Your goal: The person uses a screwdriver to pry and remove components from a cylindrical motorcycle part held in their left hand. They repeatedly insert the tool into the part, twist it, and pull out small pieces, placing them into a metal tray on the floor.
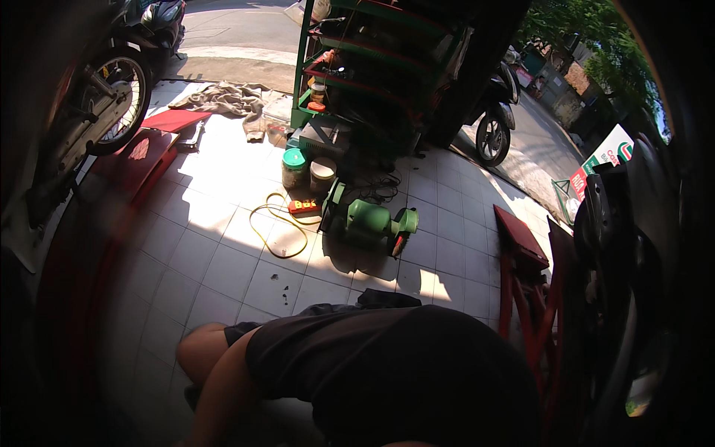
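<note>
Neither of my hands shows in the head view. A person in a black shirt (402, 365) is bent low across the lower middle, with a bare arm (227, 384) reaching down and a bare knee (202, 350) at the left. That person's hands are hidden. Past the back of the shirt, a green bench grinder (369, 217) sits on the white tiled floor (231, 272). Beside it lies a red power strip (303, 206) with a looped yellow cord (257, 229). A jar with a teal lid (294, 169) and a second tub (322, 173) stand just behind.
A green shelf rack (380, 74) full of parts stands at the back. Motorcycles (119, 97) (493, 134) are at the left and beyond the rack. Red metal stands (141, 164) (523, 238) flank the floor. A rumpled cloth (227, 100) lies near the street; a signboard (607, 160) is at right.
</note>
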Available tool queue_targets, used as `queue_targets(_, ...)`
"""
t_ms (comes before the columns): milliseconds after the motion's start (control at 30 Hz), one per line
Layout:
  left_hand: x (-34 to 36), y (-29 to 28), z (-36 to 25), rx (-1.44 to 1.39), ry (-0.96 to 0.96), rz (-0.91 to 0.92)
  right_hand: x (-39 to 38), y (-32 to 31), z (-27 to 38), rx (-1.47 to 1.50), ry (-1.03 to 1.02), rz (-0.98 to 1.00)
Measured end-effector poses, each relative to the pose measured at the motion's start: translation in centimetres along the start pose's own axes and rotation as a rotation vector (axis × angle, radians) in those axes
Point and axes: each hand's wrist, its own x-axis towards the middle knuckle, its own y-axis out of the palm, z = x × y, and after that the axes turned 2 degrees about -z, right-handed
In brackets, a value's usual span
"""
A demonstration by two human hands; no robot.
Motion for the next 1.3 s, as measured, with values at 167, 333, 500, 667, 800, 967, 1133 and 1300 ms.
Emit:
queue_targets(167, -2.8, -0.4, -0.3, -0.027, 0.047, -0.004, -0.9, 5.9, -3.4, 0.023, 0.185, -0.12)
queue_targets(333, -4.8, -7.7, -5.8, -0.148, 0.167, -0.103, 1.6, 11.2, -0.1, 0.284, -0.006, -0.105)
queue_targets(500, -14.3, -21.7, -9.5, -0.548, 0.385, -0.244, -2.3, 3.5, 5.8, 0.446, 0.071, 0.178)
queue_targets(667, -18.5, -26.0, -8.4, -0.748, 0.614, -0.179, -1.7, -3.0, 8.4, 0.413, 0.076, 0.345)
queue_targets(800, -21.3, -24.8, -8.1, -0.757, 0.619, -0.478, -1.5, -3.9, 10.4, 0.322, -0.069, 0.335)
queue_targets(967, -21.4, -24.4, -8.5, -0.784, 0.581, -0.567, -1.7, -4.0, 9.9, 0.287, -0.05, 0.361)
queue_targets(1133, -21.0, -24.8, -9.2, -0.798, 0.556, -0.616, -1.3, -4.0, 10.1, 0.185, 0.011, 0.392)
queue_targets(1300, -20.2, -25.8, -9.0, -0.784, 0.538, -0.618, -1.5, -3.5, 9.7, 0.154, 0.035, 0.382)
